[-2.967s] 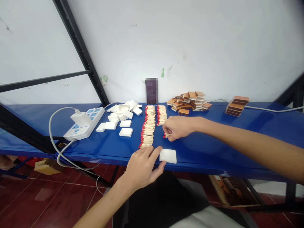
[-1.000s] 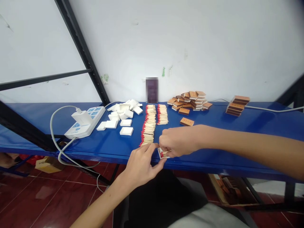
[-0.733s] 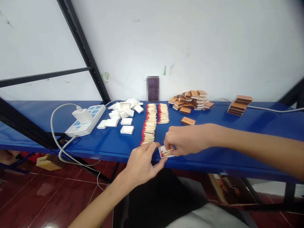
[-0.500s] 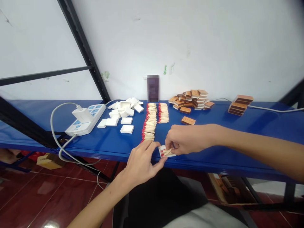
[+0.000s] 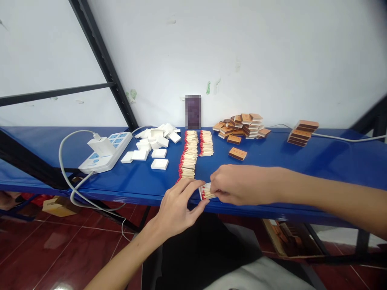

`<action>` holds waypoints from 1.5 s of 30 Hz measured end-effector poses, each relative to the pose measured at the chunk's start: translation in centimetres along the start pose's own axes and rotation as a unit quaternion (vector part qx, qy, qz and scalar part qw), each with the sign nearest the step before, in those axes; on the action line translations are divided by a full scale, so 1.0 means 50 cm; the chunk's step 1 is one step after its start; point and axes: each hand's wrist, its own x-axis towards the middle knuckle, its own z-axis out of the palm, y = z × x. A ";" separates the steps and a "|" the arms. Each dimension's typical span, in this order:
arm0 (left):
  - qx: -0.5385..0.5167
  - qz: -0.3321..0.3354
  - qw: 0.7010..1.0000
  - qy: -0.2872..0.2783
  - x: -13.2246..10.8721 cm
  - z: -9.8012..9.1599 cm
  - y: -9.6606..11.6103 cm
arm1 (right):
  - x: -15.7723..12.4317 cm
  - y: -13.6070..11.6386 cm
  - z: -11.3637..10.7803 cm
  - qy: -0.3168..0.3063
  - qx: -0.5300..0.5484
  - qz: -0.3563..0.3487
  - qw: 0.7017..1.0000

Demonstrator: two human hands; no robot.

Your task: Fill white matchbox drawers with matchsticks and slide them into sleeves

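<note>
A white matchbox tray (image 5: 200, 194) with red-tipped matches (image 5: 207, 194) in it lies at the shelf's front edge. My left hand (image 5: 180, 203) grips the tray's left end between thumb and fingers. Over the tray's right part, my right hand (image 5: 231, 184) has its fingers pinched together at the matches; whether a match is between them is hidden. Just beyond the hands lies a long row of loose matches (image 5: 189, 155), with a shorter row (image 5: 206, 143) to its right. An orange-brown matchbox sleeve (image 5: 237, 154) rests beyond my right hand.
Empty white trays (image 5: 157, 139) are heaped at the left, beside a power strip (image 5: 104, 155) with a plugged-in charger. Matchbox sleeves (image 5: 243, 125) are piled at the back right, and stacked matchboxes (image 5: 303, 133) stand farther right. A dark pixelated rectangle (image 5: 193, 112) leans against the wall.
The right hand has shifted slightly down over the tray, and the matches that stuck up at an angle now lie flatter. My left hand keeps its grip. The view has shifted slightly.
</note>
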 end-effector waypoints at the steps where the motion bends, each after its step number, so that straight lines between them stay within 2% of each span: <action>1: 0.006 0.003 1.000 -0.012 -0.001 -0.001 -0.001 | -0.002 -0.004 0.009 -0.001 -0.041 -0.007 0.999; 4: 0.022 0.010 0.999 -0.043 0.000 -0.004 -0.004 | -0.005 -0.011 0.039 0.013 -0.131 -0.023 0.991; 11: 0.014 0.010 0.999 -0.045 0.002 -0.005 -0.006 | -0.023 0.009 0.095 0.151 -0.176 -0.069 0.970; 14: 0.014 0.005 0.999 -0.047 0.000 -0.005 -0.007 | -0.037 0.009 0.087 0.200 -0.187 -0.076 0.959; 19: 0.017 0.002 0.999 -0.051 0.000 -0.005 -0.007 | -0.048 0.014 0.038 0.272 -0.153 -0.037 0.949; 22: 0.013 -0.006 0.999 -0.050 0.001 -0.006 -0.005 | -0.037 0.044 0.023 0.276 -0.152 0.045 0.948; 26: 0.019 -0.003 0.998 -0.061 0.004 -0.009 -0.003 | -0.005 0.110 0.027 0.254 -0.101 0.170 0.947; 28: 0.023 0.004 0.998 -0.060 0.004 -0.009 -0.004 | 0.015 0.140 0.032 0.235 -0.066 0.198 0.949; 32: 0.029 0.024 0.999 -0.025 -0.002 -0.001 -0.007 | 0.056 0.171 0.048 0.236 -0.083 0.192 0.949; 36: 0.022 0.039 0.999 0.011 -0.004 0.004 -0.007 | 0.090 0.179 0.074 0.293 -0.080 0.165 0.938; 40: -0.008 0.006 0.999 -0.031 0.003 -0.005 -0.003 | 0.103 0.184 0.101 0.331 -0.060 0.147 0.930; 45: -0.020 -0.016 0.998 -0.063 0.009 -0.011 -0.001 | 0.106 0.192 0.111 0.333 -0.031 0.156 0.929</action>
